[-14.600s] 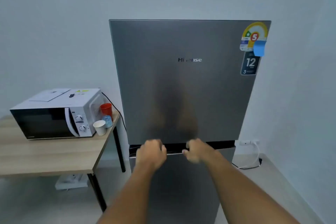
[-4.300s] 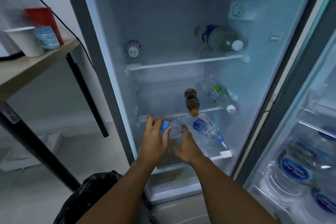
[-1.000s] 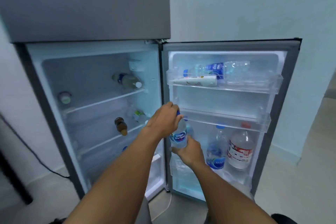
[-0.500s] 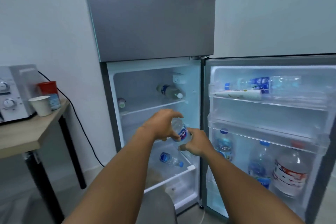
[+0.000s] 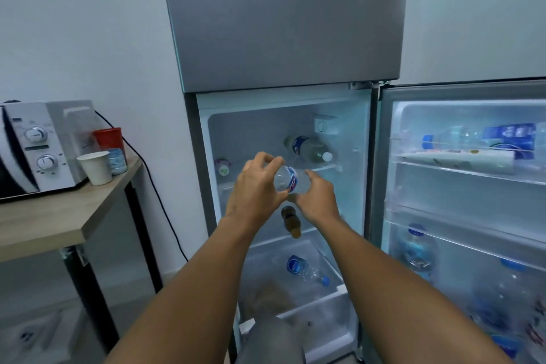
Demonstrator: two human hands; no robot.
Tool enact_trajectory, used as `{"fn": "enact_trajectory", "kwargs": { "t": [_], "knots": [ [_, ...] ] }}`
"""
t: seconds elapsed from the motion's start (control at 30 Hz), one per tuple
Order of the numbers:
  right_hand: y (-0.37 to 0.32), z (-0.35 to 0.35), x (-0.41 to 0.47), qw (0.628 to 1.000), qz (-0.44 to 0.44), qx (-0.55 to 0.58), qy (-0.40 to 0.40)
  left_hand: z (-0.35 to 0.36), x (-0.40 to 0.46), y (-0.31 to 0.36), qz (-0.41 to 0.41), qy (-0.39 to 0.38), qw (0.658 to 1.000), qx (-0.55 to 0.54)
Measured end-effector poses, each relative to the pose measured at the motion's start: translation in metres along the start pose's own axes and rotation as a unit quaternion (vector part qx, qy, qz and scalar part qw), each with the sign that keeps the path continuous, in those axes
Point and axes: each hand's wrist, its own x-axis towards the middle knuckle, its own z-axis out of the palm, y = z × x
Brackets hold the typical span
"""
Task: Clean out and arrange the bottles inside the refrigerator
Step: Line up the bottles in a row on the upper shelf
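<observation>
Fig.: step in hand, as I judge it, is sorting one small water bottle (image 5: 288, 182) taken up for placing. I hold it tilted, in the air, in front of the open fridge (image 5: 283, 115), level w/ its upper shelf (image 5: 323, 168). Left hand (image 5: 256, 190): grip curled round the cap end, fingers over the top. Right hand (image 5: 318, 196): grip curled under the base end, fingers partly hidden. Both forearms stretched forward, wrists close together. Next move calls for choosing a spot, prob. a door rack (image 5: 461, 170) at right, & setting the bottle upright w/o knocking others.
</observation>
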Motion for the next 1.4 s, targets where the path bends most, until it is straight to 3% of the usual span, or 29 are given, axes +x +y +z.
{"fn": "enact_trajectory", "kwargs": {
  "t": [0.23,0.43,0.53,0.67,0.73,0.87,0.93,1.07,1.2,1.4],
  "knots": [
    [0.000,0.045,0.065,0.996,-0.071,0.015,-0.050,0.032,0.020,-0.040,-0.064,0.030,0.996,0.061],
    [0.020,0.089,0.122,0.991,-0.060,0.007,-0.118,0.070,0.037,-0.077,-0.125,0.020,0.991,0.034],
    [0.026,0.097,0.147,0.987,-0.060,-0.026,-0.146,0.086,0.044,-0.094,-0.112,-0.008,0.993,0.019],
    [0.041,0.091,0.166,0.965,-0.073,-0.055,-0.248,0.104,0.036,-0.114,-0.105,-0.072,0.992,0.022],
    [0.046,0.084,0.174,0.954,-0.083,-0.064,-0.281,0.112,0.031,-0.123,-0.124,-0.057,0.990,0.013],
    [0.066,0.079,0.183,0.928,-0.100,-0.254,-0.252,0.126,0.033,-0.129,-0.213,-0.010,0.977,-0.006],
    [0.078,0.082,0.181,0.921,-0.101,-0.298,-0.231,0.133,0.038,-0.128,-0.256,-0.004,0.967,-0.002],
    [0.088,0.090,0.174,0.928,-0.135,-0.307,-0.165,0.142,0.050,-0.129,-0.295,0.025,0.953,0.063],
    [0.087,0.092,0.174,0.928,-0.144,-0.305,-0.158,0.151,0.061,-0.143,-0.332,0.052,0.938,0.082],
    [0.097,0.096,0.174,0.935,-0.149,-0.294,-0.127,0.171,0.071,-0.163,-0.305,0.053,0.942,0.129]
  ]
}}
